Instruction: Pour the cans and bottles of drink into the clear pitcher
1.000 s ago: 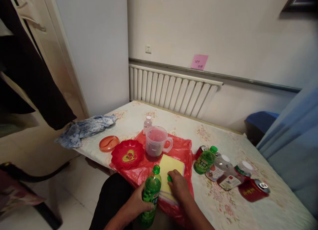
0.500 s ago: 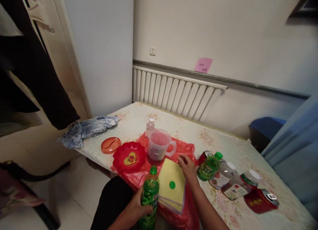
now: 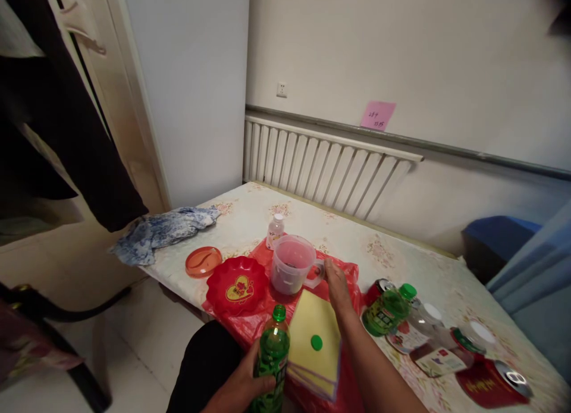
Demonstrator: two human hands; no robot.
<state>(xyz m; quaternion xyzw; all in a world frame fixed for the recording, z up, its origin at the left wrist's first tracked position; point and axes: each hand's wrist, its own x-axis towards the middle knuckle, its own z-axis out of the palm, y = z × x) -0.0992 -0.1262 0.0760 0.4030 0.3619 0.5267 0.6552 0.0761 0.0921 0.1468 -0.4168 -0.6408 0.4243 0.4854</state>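
My left hand [image 3: 252,374] is wrapped around a green plastic drink bottle [image 3: 273,356], held upright at the front edge. The bottle's neck appears uncapped. My right hand [image 3: 336,282] is at the handle of a clear plastic jug [image 3: 292,267]; its fingers look extended against the handle's outer side, and I cannot make out a grip around it. Something dark shows inside the jug. Just in front of it, a stack of yellow cloths [image 3: 314,318] carries a green bottle cap [image 3: 316,342]. A red scalloped plate [image 3: 238,287] lies left of the jug.
A red plastic sheet [image 3: 348,276] lies under these things. To the right stand a green bottle [image 3: 387,312], clear bottles [image 3: 439,350] and red cans [image 3: 493,383]. An orange lid [image 3: 203,262], a small white-capped bottle [image 3: 275,231] and a blue patterned cloth [image 3: 165,231] are at the left and back.
My right hand has moved up and away from above the yellow cloths to the jug's handle. My left hand still holds the green bottle. The view has shifted slightly.
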